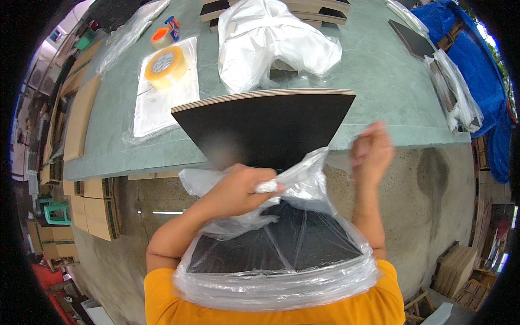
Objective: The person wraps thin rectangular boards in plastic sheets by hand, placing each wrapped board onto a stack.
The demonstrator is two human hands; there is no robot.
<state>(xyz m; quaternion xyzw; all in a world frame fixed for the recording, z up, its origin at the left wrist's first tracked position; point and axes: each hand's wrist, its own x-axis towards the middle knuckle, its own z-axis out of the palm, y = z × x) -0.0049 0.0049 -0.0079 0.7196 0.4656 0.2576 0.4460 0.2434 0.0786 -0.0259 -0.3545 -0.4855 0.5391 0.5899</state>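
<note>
In my left hand, the fingers close round a bunched edge of a clear plastic bag. The bag lies against my body, and dark panels show through its film. Beyond the hand, a black panel with a layered, light-coloured edge rests over the table's near edge. Its lower end is covered by the gathered film, so I cannot tell whether it runs into the bag. My right hand is raised to the right of the panel, apart from it. Motion smears its fingers, and nothing shows clearly in them.
The green table bears a crumpled plastic bag, stacked panels, and a yellow tape roll on a flat white packet. A tape dispenser stands behind. At right lie wrapped pieces and blue tarpaulin. Cardboard stands lower left.
</note>
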